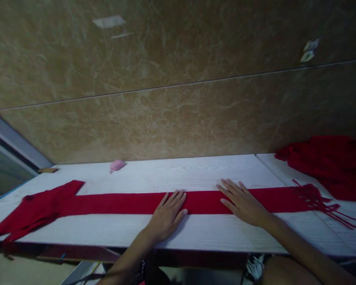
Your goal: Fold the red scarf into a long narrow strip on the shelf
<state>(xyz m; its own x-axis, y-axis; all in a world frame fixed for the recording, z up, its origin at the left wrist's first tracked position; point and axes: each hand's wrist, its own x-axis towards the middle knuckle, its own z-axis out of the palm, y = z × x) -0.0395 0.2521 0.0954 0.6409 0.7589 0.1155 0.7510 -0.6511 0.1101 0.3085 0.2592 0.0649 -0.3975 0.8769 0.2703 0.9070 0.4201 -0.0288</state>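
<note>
A long red knitted scarf (121, 204) lies flat across the white wood-grain table (195, 172), running left to right. Its left end is wider and folded into a bunched shape, and a red fringe (314, 200) spreads from its right end. My left hand (167, 215) rests flat on the scarf's near edge, partly on the table, with fingers spread. My right hand (243, 204) lies the same way farther right, its fingertips reaching past the scarf onto the table. Neither hand grips the cloth.
A heap of red cloth (323, 166) lies at the far right on a white surface. A pink soft object (117, 166) and a small brown piece (48, 170) sit near the brown marble-patterned wall (178, 79). The table's front edge runs just below my forearms.
</note>
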